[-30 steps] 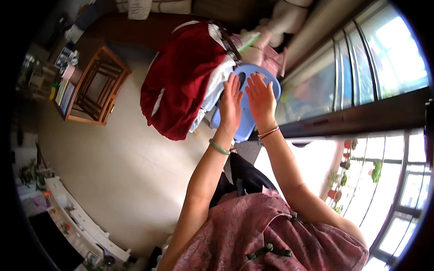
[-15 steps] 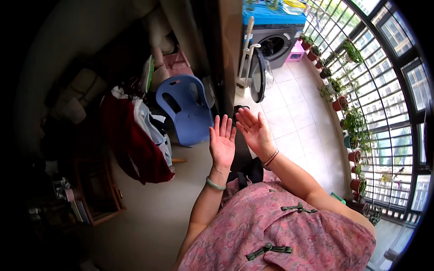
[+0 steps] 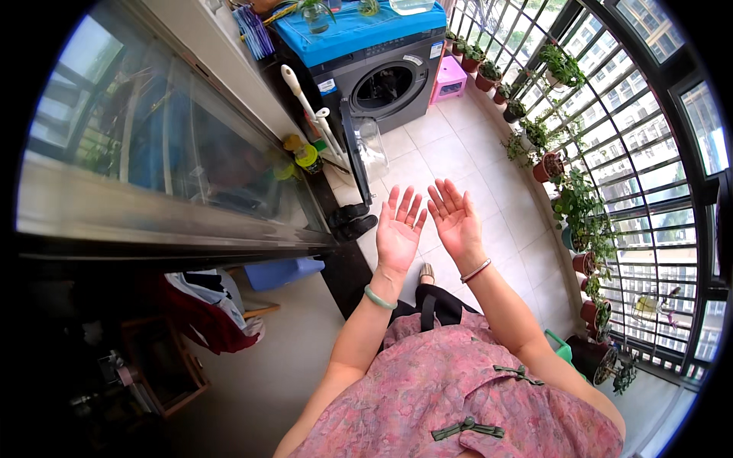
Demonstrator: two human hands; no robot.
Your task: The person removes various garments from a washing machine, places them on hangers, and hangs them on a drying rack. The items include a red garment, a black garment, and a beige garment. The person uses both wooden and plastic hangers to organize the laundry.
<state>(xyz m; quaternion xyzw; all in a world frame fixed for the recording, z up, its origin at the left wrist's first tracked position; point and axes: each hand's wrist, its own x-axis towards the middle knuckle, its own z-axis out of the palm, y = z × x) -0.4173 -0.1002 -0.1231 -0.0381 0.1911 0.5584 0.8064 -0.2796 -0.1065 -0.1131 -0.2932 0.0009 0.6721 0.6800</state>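
Head view: the left hand [image 3: 398,233] and right hand [image 3: 456,221] are raised side by side, palms up, fingers spread, holding nothing. The open washing machine door [image 3: 365,151] stands ahead; walking forward, a shin could probably bump it.

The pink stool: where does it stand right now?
In the head view the pink stool stands on the tiled floor at upper centre, just right of the washing machine, beside the row of potted plants.
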